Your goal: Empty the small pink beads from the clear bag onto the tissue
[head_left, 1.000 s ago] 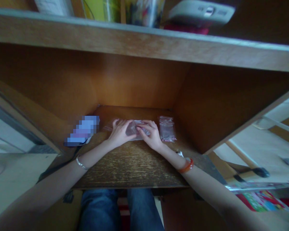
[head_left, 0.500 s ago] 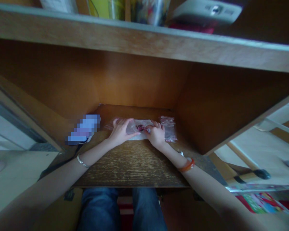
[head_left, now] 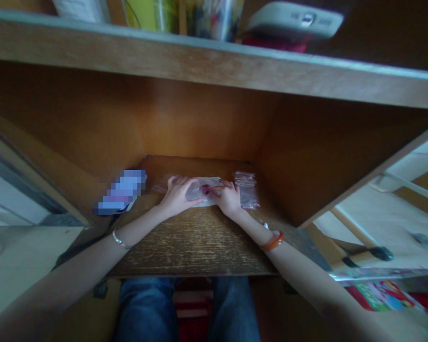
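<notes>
A clear plastic bag or sheet [head_left: 196, 192] lies over a pale flat piece [head_left: 214, 180] on the worn wooden surface. Small dark red pieces [head_left: 206, 189], possibly beads, sit in a cluster on it; they are too small to name surely. My left hand [head_left: 178, 195] rests at the left side, thumb and forefinger stretched wide apart along the plastic. From the right, my right hand [head_left: 228, 197] reaches the cluster with its forefinger, the other fingers curled under. Whatever lies between its fingertips is hidden. Beside that hand is a stack of clear plastic bags [head_left: 248, 190] with reddish edges.
A blurred-out phone-like object [head_left: 121, 192] leans at the left. Above, a shelf edge [head_left: 199, 61] crosses the view, holding cans [head_left: 214, 19] and a whitish device [head_left: 296, 21]. Cabinet walls [head_left: 342, 156] close in both sides. Jeans-clad legs [head_left: 146, 308] are below the front edge.
My right forefinger now extends further into the dark red cluster, where the fingers were more bunched before. The left hand keeps its pose. The view has shifted slightly, and one leg moved right.
</notes>
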A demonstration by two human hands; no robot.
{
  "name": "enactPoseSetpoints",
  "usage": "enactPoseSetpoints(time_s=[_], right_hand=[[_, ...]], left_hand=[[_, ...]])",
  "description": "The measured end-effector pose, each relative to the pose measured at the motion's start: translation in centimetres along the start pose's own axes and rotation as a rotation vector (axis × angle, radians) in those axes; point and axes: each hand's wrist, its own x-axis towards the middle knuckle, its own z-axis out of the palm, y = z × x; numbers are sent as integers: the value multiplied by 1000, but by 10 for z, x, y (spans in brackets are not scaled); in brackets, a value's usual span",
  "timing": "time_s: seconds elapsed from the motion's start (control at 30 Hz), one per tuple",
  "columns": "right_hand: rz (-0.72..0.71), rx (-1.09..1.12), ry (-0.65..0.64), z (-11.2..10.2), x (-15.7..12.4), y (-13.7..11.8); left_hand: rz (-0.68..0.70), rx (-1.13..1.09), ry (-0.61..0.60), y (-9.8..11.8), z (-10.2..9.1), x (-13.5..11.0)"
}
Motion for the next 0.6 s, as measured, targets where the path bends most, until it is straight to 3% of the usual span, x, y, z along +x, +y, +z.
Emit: enactPoseSetpoints(time_s=[0.2,0.3,0.37,0.43,0.53,0.6], right_hand=[[32,114,54,0,3,2],[-1,233,235,-3,2,-1],[-107,329,368,-5,-1,-4],[-266,411,420,-7,-5,-9],[-443,482,374,-8,-9,-13],[-458,501,336,-7,-10,-14]], left_hand=[[20,-1,3,-2,3,-1],[11,4,12,-4,5,-1],[-2,10,14,-4,5,-1],[-16,8,10,-4,5,-1],[-26,-7,-5,-4,5,-1],[-24,-14,-7,-5,5,-1]])
